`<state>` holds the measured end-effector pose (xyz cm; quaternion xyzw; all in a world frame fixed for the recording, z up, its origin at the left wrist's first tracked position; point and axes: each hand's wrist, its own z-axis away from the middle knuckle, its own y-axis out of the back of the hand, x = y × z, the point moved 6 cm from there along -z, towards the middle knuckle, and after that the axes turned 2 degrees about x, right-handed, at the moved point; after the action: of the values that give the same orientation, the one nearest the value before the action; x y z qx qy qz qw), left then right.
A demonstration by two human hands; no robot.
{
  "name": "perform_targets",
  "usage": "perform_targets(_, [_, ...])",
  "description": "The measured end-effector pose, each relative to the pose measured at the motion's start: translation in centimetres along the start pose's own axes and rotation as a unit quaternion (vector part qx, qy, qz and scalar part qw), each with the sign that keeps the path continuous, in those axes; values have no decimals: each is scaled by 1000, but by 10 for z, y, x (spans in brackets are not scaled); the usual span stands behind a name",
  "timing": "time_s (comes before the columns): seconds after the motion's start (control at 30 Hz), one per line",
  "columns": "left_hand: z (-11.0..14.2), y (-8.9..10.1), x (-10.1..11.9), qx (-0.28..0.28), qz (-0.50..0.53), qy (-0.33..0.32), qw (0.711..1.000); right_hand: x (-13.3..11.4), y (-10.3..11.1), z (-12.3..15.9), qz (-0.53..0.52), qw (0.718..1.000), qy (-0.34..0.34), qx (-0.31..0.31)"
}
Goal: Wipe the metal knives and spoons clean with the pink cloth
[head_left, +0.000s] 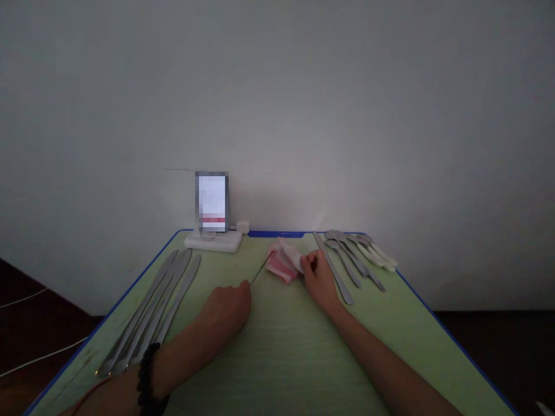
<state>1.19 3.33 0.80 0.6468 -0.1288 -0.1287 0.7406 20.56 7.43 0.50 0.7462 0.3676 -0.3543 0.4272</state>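
Note:
My left hand (pixel 229 306) is closed round the handle end of a knife (pixel 260 269), which shows as a thin grey line seen edge-on. The knife's far end meets a pink and white cloth (pixel 281 263) in the middle of the table; its tip is hidden there. My right hand (pixel 317 274) pinches the right side of the cloth between thumb and fingers. Just to the right of that hand lies another knife (pixel 340 277). Several long table knives (pixel 151 312) lie side by side at the left, partly hidden behind my left forearm.
Several spoons (pixel 344 266) and pieces with white handles (pixel 377 254) lie at the right. A phone (pixel 212 202) stands on a white stand (pixel 217 241) at the back left, beside a small white plug (pixel 243 227). The green table (pixel 277 358) has a blue edge against the wall.

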Motion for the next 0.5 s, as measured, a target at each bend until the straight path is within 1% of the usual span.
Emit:
perform_targets(0.07, [-2, -1, 3, -2, 34, 7, 999, 2, -1, -1, -44, 999, -14, -2])
perform_targets(0.1, [-3, -1, 6, -2, 67, 7, 998, 2, -2, -2, -50, 999, -16, -5])
perform_targets(0.13, [-3, -1, 11, 2, 112, -1, 994, 2, -4, -2, -41, 999, -12, -13])
perform_targets(0.17, [-3, -2, 16, 9, 178, -9, 984, 1, -5, -3, -29, 999, -1, -18])
perform_targets(0.2, [-3, -2, 20, 22, 238, -2, 971, 1, -6, -5, -18, 1000, 12, -16])
perform_targets(0.23, [-2, -4, 24, 28, 302, 2, 953, 1, -5, -6, -7, 1000, 23, -10])
perform_targets(0.27, [-2, -9, 29, 15, 371, -5, 928, 1, -4, -7, -2, 999, 32, -3])
perform_targets(0.3, [-2, -13, 34, 7, 436, -17, 900, 1, -3, -8, -2, 999, 37, 3])
perform_targets(0.37, [-2, -21, 37, 2, 542, -1, 841, 0, 0, -9, -4, 999, 45, 10])
perform_targets(0.43, [-4, -25, 33, 27, 608, 16, 793, -7, 1, -7, 14, 997, 71, 11])
perform_targets(0.5, [-7, -26, 25, 65, 648, 39, 758, -17, 1, -2, 70, 990, 118, 21])
